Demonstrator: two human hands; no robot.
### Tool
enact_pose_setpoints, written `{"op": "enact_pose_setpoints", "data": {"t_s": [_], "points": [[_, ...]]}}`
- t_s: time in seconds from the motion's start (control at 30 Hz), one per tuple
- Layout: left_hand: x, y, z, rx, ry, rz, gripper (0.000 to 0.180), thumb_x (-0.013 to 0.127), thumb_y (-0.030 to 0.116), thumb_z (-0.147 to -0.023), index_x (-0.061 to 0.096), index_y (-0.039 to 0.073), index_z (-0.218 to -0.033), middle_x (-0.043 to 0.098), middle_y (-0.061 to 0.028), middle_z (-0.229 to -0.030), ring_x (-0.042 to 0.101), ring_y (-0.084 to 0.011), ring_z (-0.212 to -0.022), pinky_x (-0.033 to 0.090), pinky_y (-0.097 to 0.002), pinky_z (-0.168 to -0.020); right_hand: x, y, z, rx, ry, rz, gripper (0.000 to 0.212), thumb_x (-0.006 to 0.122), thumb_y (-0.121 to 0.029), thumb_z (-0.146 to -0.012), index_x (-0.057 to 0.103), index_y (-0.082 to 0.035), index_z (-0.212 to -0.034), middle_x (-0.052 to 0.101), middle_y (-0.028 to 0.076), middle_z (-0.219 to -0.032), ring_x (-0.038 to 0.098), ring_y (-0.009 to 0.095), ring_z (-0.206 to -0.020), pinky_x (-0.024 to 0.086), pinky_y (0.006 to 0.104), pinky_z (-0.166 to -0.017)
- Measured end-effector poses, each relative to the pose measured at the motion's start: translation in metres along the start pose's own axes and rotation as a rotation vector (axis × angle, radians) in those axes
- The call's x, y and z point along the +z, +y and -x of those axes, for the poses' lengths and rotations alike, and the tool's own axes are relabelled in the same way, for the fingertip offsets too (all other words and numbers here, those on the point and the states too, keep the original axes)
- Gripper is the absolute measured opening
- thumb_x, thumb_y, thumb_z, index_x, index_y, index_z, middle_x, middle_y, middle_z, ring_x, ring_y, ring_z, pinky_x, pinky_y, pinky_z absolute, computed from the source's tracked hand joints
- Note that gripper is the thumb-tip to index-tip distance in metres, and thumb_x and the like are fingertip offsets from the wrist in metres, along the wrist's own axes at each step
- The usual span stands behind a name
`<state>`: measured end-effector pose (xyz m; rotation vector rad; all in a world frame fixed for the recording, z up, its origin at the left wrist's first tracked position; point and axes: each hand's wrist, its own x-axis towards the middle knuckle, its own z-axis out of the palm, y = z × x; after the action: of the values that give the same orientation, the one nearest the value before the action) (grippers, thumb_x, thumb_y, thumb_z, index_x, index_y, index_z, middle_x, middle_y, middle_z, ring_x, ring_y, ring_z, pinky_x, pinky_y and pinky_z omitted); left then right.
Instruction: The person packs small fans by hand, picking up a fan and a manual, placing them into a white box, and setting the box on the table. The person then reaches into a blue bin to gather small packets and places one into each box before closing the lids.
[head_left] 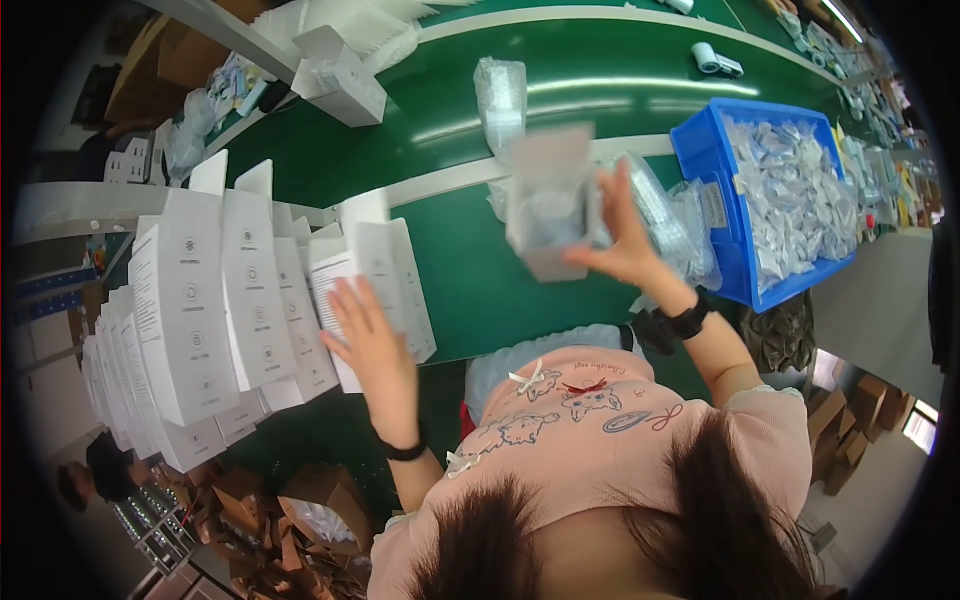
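My right hand [632,245] grips the side of a white open-topped box [550,215], thumb low and fingers high, above the green table. The box is blurred, its flap stands up, and something clear and shiny shows inside. My left hand [375,345] rests with fingers stretched and spread against the front of an upright white box [340,275] at the near end of a row. Many more tall white boxes [185,310] with open flaps and small printed icons stand packed together to the left. Bubble-wrapped packs [655,215] lie just beyond my right hand.
A blue bin [715,215] full of small clear plastic packets stands at the right. Farther back are a bubble-wrapped pack [500,100], a white handheld device [715,62] and another open white box [338,85]. A metal rail [440,180] crosses the green table. Cardboard cartons [320,505] lie at lower left.
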<state>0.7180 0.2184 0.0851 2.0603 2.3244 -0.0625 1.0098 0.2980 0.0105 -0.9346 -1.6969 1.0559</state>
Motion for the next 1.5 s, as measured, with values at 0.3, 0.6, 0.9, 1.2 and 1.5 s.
{"op": "enact_pose_setpoints", "data": {"t_s": [0.3, 0.6, 0.9, 1.2, 1.5], "points": [[0.106, 0.069, 0.004, 0.264, -0.090, -0.122, 0.072, 0.058, 0.007, -0.072, 0.023, 0.004, -0.134, 0.022, -0.0227, -0.137, 0.022, -0.0393, -0.127, 0.018, -0.0664, -0.092, -0.065, 0.106, -0.192, -0.129, 0.591, 0.149, 0.114, 0.077, -0.007, -0.060, -0.006, -0.006, -0.138, 0.026, 0.015, -0.135, 0.031, 0.026, -0.123, 0.029, 0.0384, -0.100], [0.142, 0.017, -0.049, -0.146, -0.171, 0.755, 0.074, 0.065, 0.020, -0.074, 0.024, 0.001, -0.132, 0.032, -0.0232, -0.128, 0.034, -0.0376, -0.114, 0.024, -0.0461, -0.099, -0.045, 0.115, -0.179, -0.309, 0.616, 0.664, 0.094, 0.076, -0.010, -0.063, 0.015, 0.000, -0.135, 0.037, 0.016, -0.125, 0.040, 0.028, -0.113, 0.035, 0.0372, -0.092], [0.166, 0.018, -0.051, -0.217, -0.443, 1.603, 0.067, 0.064, 0.021, -0.078, 0.027, 0.004, -0.132, 0.038, -0.0145, -0.125, 0.038, -0.0239, -0.115, 0.033, -0.0357, -0.094, 0.080, 0.142, -0.234, 0.583, -0.150, 0.926, 0.078, 0.060, -0.040, -0.074, 0.023, -0.011, -0.136, 0.045, 0.029, -0.114, 0.056, 0.038, -0.090, 0.048, 0.0388, -0.073], [0.094, 0.027, -0.052, 0.160, -0.081, 1.206, 0.075, 0.071, 0.013, -0.066, 0.030, 0.010, -0.128, 0.032, -0.0177, -0.127, 0.041, -0.0289, -0.111, 0.039, -0.0369, -0.086, 0.063, 0.141, -0.224, 0.397, -0.110, 0.186, 0.098, 0.069, -0.021, -0.065, 0.005, -0.015, -0.139, 0.040, 0.024, -0.121, 0.050, 0.035, -0.102, 0.043, 0.0396, -0.084], [0.102, 0.063, -0.047, 0.257, 0.009, 1.173, 0.067, 0.076, 0.012, -0.060, 0.032, 0.007, -0.110, 0.032, -0.0202, -0.126, 0.040, -0.0311, -0.112, 0.038, -0.0387, -0.087, -0.019, -0.030, -0.097, 0.020, 0.506, -0.580, 0.072, 0.066, -0.003, -0.068, 0.023, -0.011, -0.126, 0.043, 0.011, -0.116, 0.048, 0.024, -0.105, 0.044, 0.0384, -0.087]]}}
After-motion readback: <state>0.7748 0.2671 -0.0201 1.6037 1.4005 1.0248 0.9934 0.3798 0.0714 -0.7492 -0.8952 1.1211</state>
